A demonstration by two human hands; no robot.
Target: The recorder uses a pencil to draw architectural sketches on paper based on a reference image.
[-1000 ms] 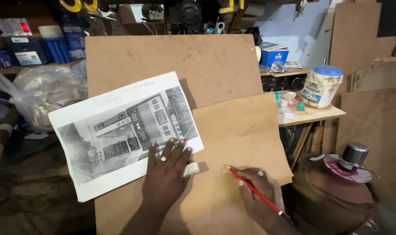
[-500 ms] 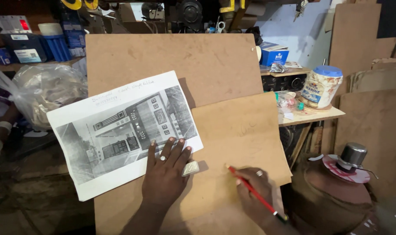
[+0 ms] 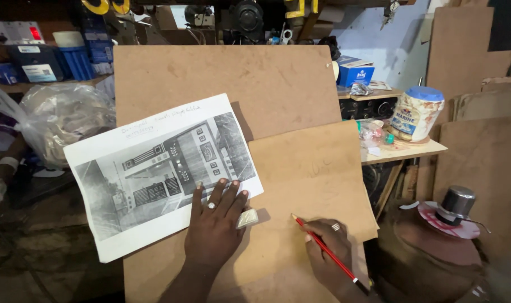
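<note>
Red pencil (image 3: 324, 248) gripped in right hand (image 3: 329, 252), tip on board (image 3: 311, 174). Left hand (image 3: 214, 224) fingers flat, pinning printout (image 3: 154, 168) corner. Marking step; needs steady line.

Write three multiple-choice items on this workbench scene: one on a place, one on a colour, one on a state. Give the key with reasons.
1. Where does the left hand rest?
A. on the printed sheet's lower edge
B. on the plastic jar
C. on the blue box

2. What colour is the pencil in the right hand?
A. green
B. red
C. yellow

3. How does the printed sheet lie?
A. rolled up
B. folded in half
C. flat on the brown board

Key: 1 A, the fingers press the sheet's lower edge. 2 B, the shaft is red. 3 C, the sheet lies spread out flat on the board.
</note>
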